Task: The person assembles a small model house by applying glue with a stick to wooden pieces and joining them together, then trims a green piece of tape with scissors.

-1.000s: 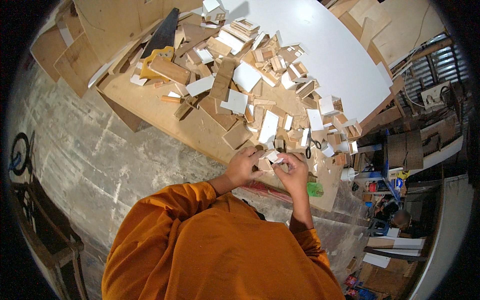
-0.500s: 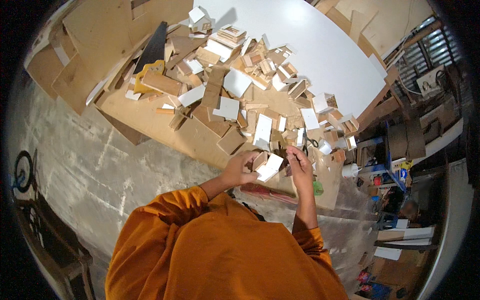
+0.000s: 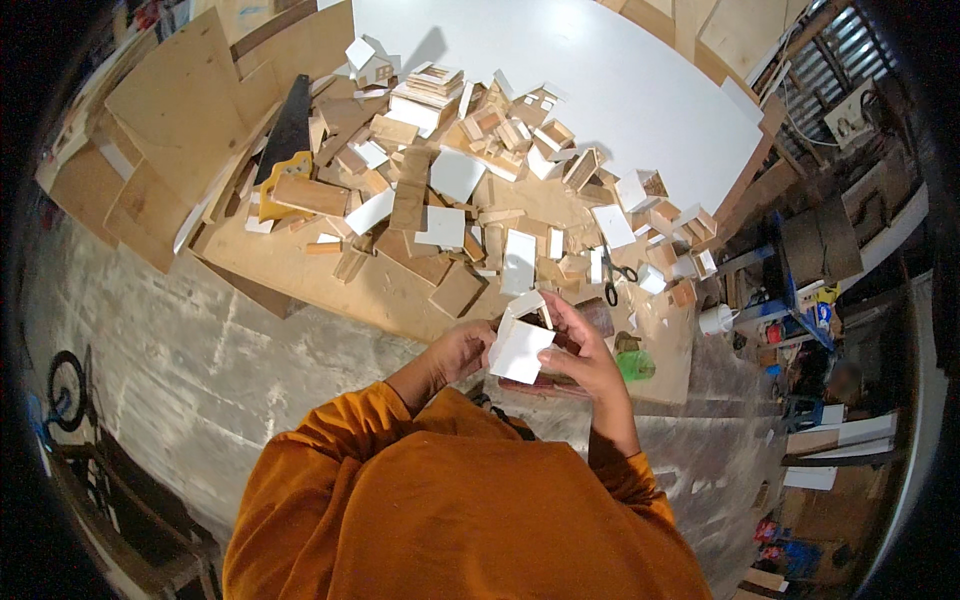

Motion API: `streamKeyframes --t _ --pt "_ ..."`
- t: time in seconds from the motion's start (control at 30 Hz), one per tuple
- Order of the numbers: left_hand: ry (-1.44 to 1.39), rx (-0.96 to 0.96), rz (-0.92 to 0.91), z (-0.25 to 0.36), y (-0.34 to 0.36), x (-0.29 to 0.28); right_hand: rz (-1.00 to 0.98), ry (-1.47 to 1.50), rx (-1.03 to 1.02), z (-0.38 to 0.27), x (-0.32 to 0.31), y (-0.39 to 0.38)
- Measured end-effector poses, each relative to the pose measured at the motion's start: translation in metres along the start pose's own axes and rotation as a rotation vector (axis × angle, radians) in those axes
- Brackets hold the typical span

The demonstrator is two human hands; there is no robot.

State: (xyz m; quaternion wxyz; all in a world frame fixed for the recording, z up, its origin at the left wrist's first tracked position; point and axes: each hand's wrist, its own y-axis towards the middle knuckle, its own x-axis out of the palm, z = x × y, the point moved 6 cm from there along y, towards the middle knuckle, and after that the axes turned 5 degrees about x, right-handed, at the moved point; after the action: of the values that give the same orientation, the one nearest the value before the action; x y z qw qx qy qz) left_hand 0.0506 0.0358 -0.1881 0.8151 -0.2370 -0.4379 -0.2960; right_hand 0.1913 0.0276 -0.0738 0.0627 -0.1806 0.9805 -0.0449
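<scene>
Just off the table's near edge is a small wooden model house (image 3: 522, 350) with white panels and bare wood edges, turned so a square white face shows. My right hand (image 3: 582, 350) is closed on it, thumb on the white face and fingers behind the far side. At its left edge, my left hand (image 3: 460, 350) is closed with curled fingers against it; its fingertips are partly hidden. Beyond my hands lie a white rectangular panel (image 3: 519, 262) and black-handled scissors (image 3: 616, 277).
Wood offcuts and small model houses (image 3: 638, 188) crowd the plywood tabletop (image 3: 300, 275). A handsaw with a yellow handle (image 3: 285, 180) lies at the left. A large white board (image 3: 600, 80) spans the back. Near the right corner are a green item (image 3: 634, 366) and a white cup (image 3: 717, 320).
The right hand, which was apart with raised fingers, now grips the model house. The house has been turned, showing a larger white face. My left hand has shifted to its left edge.
</scene>
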Motion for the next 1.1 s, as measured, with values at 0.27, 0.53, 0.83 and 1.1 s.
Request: streamKeyframes --t 0.27,0.53,0.83,1.1 --pt "0.448 0.046 0.199 0.025 -0.004 0.009 0.093 -0.035 0.041 0.013 0.001 -0.001" --pt "0.894 0.472 0.058 0.023 0.0 -0.007 0.21 -0.212 0.003 0.061 -0.004 0.005" --pt "1.161 0.574 -0.041 0.037 -0.007 0.019 0.202 -0.367 -0.015 0.052 -0.007 0.001" --pt "1.331 0.61 -0.084 0.031 -0.008 0.023 0.24 -0.397 -0.041 0.047 -0.01 -0.008"
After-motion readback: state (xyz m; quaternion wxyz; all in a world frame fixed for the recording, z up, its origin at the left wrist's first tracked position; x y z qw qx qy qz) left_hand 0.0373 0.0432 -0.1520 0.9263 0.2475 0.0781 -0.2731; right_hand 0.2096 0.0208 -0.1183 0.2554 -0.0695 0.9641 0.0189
